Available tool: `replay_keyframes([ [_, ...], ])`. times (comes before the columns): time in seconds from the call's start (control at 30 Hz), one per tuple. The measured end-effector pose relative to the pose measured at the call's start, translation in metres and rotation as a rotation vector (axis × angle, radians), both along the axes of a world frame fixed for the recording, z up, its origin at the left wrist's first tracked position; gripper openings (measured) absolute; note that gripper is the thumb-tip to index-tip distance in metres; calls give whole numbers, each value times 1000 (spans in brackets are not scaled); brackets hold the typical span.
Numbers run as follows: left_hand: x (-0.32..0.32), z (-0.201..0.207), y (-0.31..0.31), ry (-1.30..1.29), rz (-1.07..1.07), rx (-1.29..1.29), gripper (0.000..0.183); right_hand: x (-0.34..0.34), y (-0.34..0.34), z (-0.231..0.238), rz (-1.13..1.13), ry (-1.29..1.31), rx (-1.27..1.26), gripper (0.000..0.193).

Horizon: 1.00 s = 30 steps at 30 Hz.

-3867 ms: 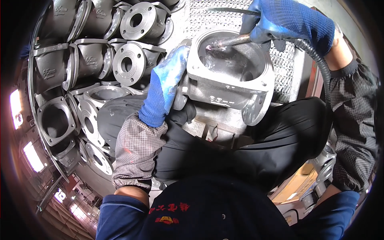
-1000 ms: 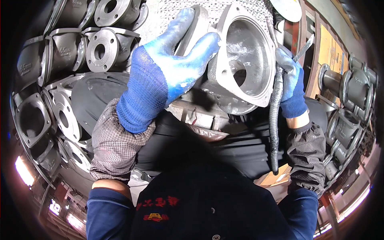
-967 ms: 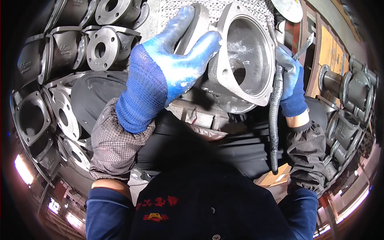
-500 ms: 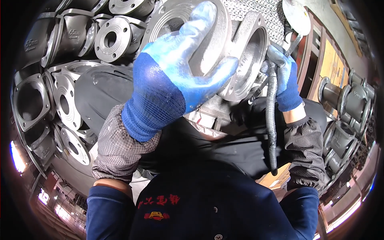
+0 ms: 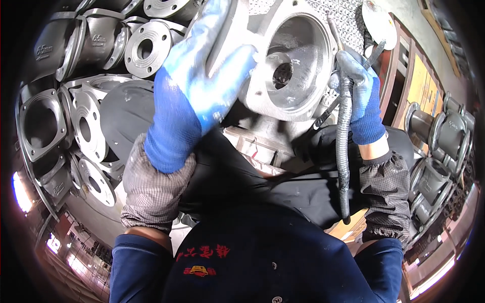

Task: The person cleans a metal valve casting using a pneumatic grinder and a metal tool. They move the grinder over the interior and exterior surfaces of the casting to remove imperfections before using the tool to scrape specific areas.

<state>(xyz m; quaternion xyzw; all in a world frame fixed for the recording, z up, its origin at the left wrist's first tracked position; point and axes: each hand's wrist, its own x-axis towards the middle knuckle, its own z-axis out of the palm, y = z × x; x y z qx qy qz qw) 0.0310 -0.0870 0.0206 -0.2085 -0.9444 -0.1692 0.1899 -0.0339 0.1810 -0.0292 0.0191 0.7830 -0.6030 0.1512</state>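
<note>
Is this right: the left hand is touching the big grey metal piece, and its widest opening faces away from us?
Not quite: the left hand is touching the big grey metal piece, but the head view shows its widest opening facing toward us, not away.

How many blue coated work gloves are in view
2: one on the left hand, touching a grey metal casting; one on the right hand, holding a grey ribbed hose.

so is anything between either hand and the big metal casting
Nothing visible separates the left hand from the casting: thumb and fingers straddle a flange. The right hand holds a hosed tool whose slim rod rises beside the casting's right rim; whether they touch is unclear.
</note>
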Motion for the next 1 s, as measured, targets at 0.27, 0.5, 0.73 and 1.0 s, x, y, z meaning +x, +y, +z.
replay_keyframes([
  [0.27, -14, -21, -24, 86, 53, 130, 21, -15, -25, 12, -122, -135, -141, 40],
  [0.5, -22, -15, -21, 57, 144, 9, 31, -25, -10, 9, -50, 10, -296, 62],
  [0.73, -34, -11, -17, 174, 15, 123, 29, 6, -36, 56, 229, 458, -418, 47],
  [1.0, -23, 10, -3, -486, 89, 1155, 48, 67, -136, 79, 57, -149, -636, 33],
])
